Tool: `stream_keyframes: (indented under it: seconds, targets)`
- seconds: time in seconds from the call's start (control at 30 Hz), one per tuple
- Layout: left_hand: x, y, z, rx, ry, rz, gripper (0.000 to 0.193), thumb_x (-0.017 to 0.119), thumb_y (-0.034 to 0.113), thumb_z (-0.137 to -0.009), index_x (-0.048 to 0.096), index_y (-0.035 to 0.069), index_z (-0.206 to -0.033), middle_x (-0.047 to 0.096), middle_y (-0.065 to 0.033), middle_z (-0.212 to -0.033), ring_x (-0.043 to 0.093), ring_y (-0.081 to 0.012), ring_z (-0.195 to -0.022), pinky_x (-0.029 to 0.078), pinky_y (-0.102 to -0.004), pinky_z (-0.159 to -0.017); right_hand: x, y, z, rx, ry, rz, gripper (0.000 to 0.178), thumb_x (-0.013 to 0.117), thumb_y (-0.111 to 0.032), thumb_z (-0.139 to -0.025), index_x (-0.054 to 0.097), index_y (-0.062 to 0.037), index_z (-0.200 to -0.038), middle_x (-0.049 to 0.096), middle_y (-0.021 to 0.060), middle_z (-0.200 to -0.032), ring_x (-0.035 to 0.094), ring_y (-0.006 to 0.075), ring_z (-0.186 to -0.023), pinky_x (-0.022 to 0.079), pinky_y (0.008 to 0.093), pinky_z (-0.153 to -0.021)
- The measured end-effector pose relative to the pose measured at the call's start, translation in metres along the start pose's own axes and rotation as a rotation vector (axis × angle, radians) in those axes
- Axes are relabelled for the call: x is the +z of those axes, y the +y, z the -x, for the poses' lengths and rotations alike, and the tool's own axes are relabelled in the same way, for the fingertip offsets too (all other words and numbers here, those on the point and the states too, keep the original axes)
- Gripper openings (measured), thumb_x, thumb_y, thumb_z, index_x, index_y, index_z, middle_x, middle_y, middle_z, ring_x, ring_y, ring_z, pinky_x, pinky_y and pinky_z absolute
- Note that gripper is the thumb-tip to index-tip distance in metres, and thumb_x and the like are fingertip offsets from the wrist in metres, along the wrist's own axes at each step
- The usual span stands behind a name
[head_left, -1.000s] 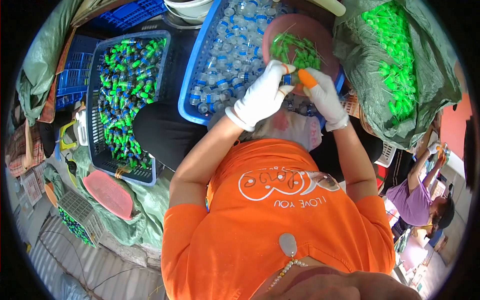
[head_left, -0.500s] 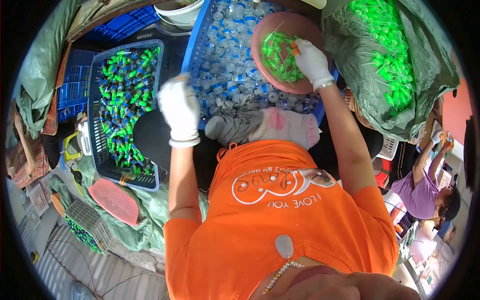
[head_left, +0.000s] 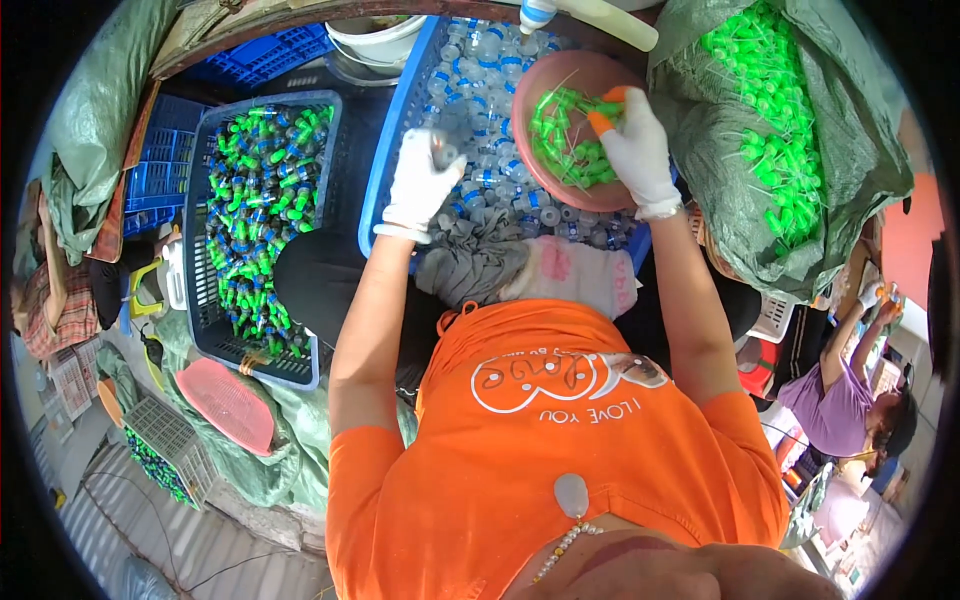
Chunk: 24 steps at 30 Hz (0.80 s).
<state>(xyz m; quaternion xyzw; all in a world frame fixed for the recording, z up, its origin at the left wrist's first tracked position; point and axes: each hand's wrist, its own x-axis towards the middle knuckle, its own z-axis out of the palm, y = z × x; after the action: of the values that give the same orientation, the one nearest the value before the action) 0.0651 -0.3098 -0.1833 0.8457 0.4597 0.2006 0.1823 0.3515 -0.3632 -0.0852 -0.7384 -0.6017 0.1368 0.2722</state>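
Note:
My left hand [head_left: 418, 185], in a white glove, is over the left part of a blue crate [head_left: 378, 185] of small clear bottles [head_left: 470, 95] with blue bands. Its fingers are closed on a small bottle [head_left: 441, 152], greyish and smeared by motion. My right hand [head_left: 637, 155], also gloved, has orange covers on its fingertips. It is at the right side of a pink bowl [head_left: 527, 75] that rests on the bottles. Thumb and forefinger point into the bowl, their tips apart. Bright green caps with thin clear tubes [head_left: 570, 140] lie in the bowl.
On the left stands a dark basket [head_left: 200, 290] full of dark, green-capped bottles [head_left: 265, 200]. A green sack [head_left: 690, 130] with more green caps [head_left: 775, 130] is at the right. Cloths [head_left: 570, 270] lie across my lap. Another person [head_left: 830, 405] works at far right.
My left hand has moved right, from beside the crate's left edge to over the bottles. My right thumb and forefinger have spread apart at the bowl. The view has shifted slightly.

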Motion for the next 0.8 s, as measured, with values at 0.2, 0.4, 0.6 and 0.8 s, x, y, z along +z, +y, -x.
stream_keyframes:
  seconds: [0.2,0.4,0.6,0.8]
  targets:
    - [-0.018,0.082,-0.069,-0.140,0.230,1.127,0.029,0.068,0.005,-0.087,0.058,0.002,-0.115,0.063,-0.0051,-0.107,0.059,-0.0120,-0.099,0.047,-0.0264,-0.088,-0.035,-0.037,0.002,-0.093,0.216,-0.340,0.030,0.075,-0.015,-0.081,0.056,-0.0072,-0.103,0.058,0.0038,-0.066,0.053,0.0131,-0.055,0.044,0.0292,-0.053]
    - [-0.006,0.087,-0.101,-0.039,0.315,1.023,0.041,0.073,0.016,-0.083,0.060,0.002,-0.119,0.067,-0.0113,-0.108,0.061,-0.0165,-0.098,0.047,-0.0293,-0.088,-0.060,-0.056,-0.007,-0.229,0.313,-0.333,0.031,0.069,-0.005,-0.086,0.055,-0.0056,-0.113,0.059,0.0005,-0.081,0.052,0.0060,-0.066,0.044,0.0214,-0.060]
    - [-0.002,0.092,-0.103,-0.085,0.295,1.114,0.040,0.073,0.016,-0.084,0.061,0.003,-0.119,0.068,-0.0102,-0.106,0.061,-0.0164,-0.098,0.047,-0.0291,-0.089,-0.063,-0.068,-0.009,-0.135,0.188,-0.296,0.044,0.066,-0.003,-0.088,0.052,-0.0057,-0.129,0.060,0.0001,-0.092,0.051,0.0029,-0.071,0.043,0.0180,-0.064]
    - [-0.004,0.092,-0.106,-0.053,0.313,1.181,0.040,0.071,0.007,-0.084,0.058,0.003,-0.122,0.064,-0.0091,-0.110,0.059,-0.0165,-0.101,0.047,-0.0287,-0.090,-0.054,-0.072,-0.009,-0.256,0.349,-0.366,0.040,0.064,-0.003,-0.089,0.057,-0.0083,-0.127,0.055,-0.0056,-0.079,0.041,-0.0002,-0.061,0.035,0.0170,-0.054]
